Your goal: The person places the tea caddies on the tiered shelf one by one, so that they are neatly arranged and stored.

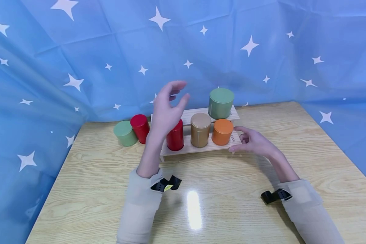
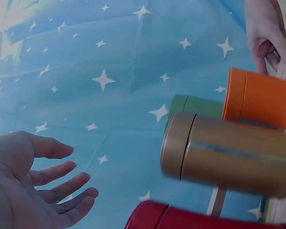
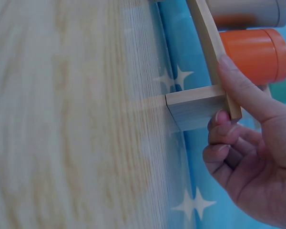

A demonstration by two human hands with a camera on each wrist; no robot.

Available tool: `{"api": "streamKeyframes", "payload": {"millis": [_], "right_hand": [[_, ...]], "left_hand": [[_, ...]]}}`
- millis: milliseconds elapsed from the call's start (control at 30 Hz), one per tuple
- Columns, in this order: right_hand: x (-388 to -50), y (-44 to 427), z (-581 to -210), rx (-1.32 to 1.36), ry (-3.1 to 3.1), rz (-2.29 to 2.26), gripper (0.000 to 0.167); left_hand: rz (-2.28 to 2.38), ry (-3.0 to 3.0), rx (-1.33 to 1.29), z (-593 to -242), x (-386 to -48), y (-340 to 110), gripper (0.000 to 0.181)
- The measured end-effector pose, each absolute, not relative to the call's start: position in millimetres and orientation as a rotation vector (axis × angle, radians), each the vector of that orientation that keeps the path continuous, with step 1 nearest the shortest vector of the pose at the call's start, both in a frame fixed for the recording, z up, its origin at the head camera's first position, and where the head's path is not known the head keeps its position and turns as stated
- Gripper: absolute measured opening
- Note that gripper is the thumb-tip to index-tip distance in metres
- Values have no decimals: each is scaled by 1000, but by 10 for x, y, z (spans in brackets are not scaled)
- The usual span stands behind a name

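My left hand (image 1: 167, 110) is raised over the left part of a two-tier wooden shelf (image 1: 187, 144), its fingers spread and loosely bent around nothing. A red canister (image 1: 175, 137), a gold canister (image 1: 200, 132) and an orange canister (image 1: 222, 133) stand along the lower tier. On the upper tier, toward the right, is a wide green canister (image 1: 221, 105). My right hand (image 1: 251, 144) grips the lower tier's right end; the right wrist view has the thumb on top of the board (image 3: 207, 40) and curled fingers beneath. My left forearm hides the shelf's left end.
Left of the shelf, another green canister (image 1: 125, 135) and another red canister (image 1: 139, 127) stand side by side on the wooden table (image 1: 88, 189). A blue cloth with white stars (image 1: 109, 44) hangs close behind the shelf and along both sides.
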State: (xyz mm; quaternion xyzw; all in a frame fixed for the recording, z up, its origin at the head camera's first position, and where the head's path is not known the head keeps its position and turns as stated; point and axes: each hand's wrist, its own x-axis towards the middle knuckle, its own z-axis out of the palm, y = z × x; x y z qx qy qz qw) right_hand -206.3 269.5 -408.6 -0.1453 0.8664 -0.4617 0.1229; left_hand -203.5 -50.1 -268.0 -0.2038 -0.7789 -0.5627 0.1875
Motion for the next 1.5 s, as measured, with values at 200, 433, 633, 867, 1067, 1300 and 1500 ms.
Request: {"api": "streamKeyframes", "payload": {"millis": [200,433,633,867,1067,1300,1500], "right_hand": [[-2056,2697,-4080,-421,2518,-1358,88],[-2053,2699,-4079,-426,2516,-1355,89],[-2074,2701,-4096,-412,2537,-1323,91],[-2080,2711,-4116,-412,2541,-1326,90],[-2066,2701,-4087,-404,2535,-1333,91],[-2070,2693,-4091,-400,2522,-1339,91],[-2070,2696,-4095,-404,2523,-1339,90]], "left_hand": [[-1568,-2150,-533,-2748,-1973,-709,34],[-1541,-2141,-449,-2869,-1916,-961,31],[-1524,-2112,-401,-2986,-1900,-1168,30],[-1484,-2177,-285,-3079,-1895,-1350,32],[-1399,-2214,-203,-3159,-1920,-1498,32],[-1372,-2239,-102,-3215,-1982,-1706,32],[-1332,-2302,-17,-3301,-2024,-1887,36]]}}
